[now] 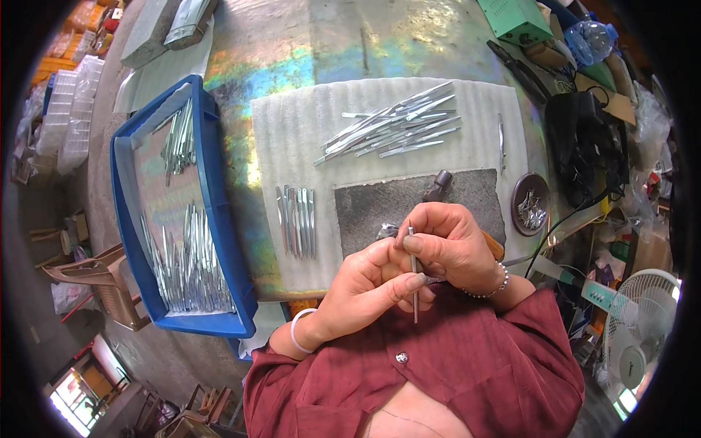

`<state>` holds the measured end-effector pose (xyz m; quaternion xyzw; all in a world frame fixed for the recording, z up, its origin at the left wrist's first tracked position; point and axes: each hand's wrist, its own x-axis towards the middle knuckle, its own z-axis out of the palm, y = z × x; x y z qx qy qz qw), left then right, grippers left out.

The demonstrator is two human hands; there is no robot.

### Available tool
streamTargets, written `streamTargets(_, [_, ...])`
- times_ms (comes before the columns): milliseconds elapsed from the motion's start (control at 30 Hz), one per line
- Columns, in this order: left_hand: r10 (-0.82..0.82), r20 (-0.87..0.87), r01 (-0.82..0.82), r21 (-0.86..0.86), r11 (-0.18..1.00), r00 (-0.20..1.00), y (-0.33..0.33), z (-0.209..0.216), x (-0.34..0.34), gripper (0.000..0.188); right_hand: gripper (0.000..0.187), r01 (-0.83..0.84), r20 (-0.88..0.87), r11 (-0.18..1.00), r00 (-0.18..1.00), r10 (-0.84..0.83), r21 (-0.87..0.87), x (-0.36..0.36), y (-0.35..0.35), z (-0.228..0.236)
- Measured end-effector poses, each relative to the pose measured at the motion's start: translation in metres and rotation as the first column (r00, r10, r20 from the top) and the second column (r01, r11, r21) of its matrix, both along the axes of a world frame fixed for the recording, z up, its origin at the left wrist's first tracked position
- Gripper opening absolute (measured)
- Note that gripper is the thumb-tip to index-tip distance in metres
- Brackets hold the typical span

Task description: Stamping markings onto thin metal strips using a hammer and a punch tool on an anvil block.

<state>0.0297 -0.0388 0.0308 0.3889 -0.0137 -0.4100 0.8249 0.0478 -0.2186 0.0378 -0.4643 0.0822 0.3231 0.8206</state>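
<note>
Left hand (376,281): closed around the lower half of a slim metal strip (413,263), thumb laid across it; the fingers behind are partly hidden.
Right hand (453,241): pinching the same strip near its upper end, thumb on the near side.
Held strip: nearly upright in the view, in front of the maroon shirt (343,372), over the near edge of the dark mat (365,208), its lower end sticking out below the left thumb.
Hammer (438,186): lying on the mat just beyond the right hand, which covers its middle; an orange handle end shows beside the wrist.
Foam sheet (285,139): white, spread under the mat.
Loose pile (401,128): bright metal strips crossing one another on the sheet's far part.
Neat row (298,223): several strips side by side, left of the mat.
Lone strip (502,142): near the sheet's right edge.
Round dish (515,203): brown, holding small shiny pieces, right of the mat.
Blue tray (207,146): at the left, with a smaller and a larger batch of strips inside.
</note>
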Motion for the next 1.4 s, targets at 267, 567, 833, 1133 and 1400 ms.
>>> streamTargets(267, [0.01,0.023,-0.012,0.106,0.994,1.0,-0.002,-0.002,-0.002,0.014,0.01,0.033,-0.007,0.999,0.999,-0.033,0.029,-0.005,-0.006,-0.006])
streamTargets(567, [0.007,0.31,-0.126,0.365,0.923,0.951,-0.009,-0.006,-0.007,0.022,0.011,0.065,0.022,0.998,0.998,-0.066,0.017,-0.009,-0.011,-0.004])
streamTargets(833, [-0.003,0.36,-0.16,0.421,0.893,0.933,-0.014,0.006,-0.003,0.022,0.012,0.066,0.011,0.996,0.998,-0.066,0.067,-0.011,-0.014,-0.008])
streamTargets(1133, [0.002,0.158,-0.052,0.315,0.948,0.987,-0.012,0.002,-0.007,0.017,0.008,0.036,0.023,0.998,0.999,-0.037,0.051,-0.013,-0.012,-0.012])
streamTargets(1400, [-0.074,0.131,0.035,0.279,0.96,0.989,-0.002,-0.003,-0.009,0.012,0.007,0.004,0.086,1.0,0.996,-0.002,-0.022,-0.012,-0.005,-0.008])
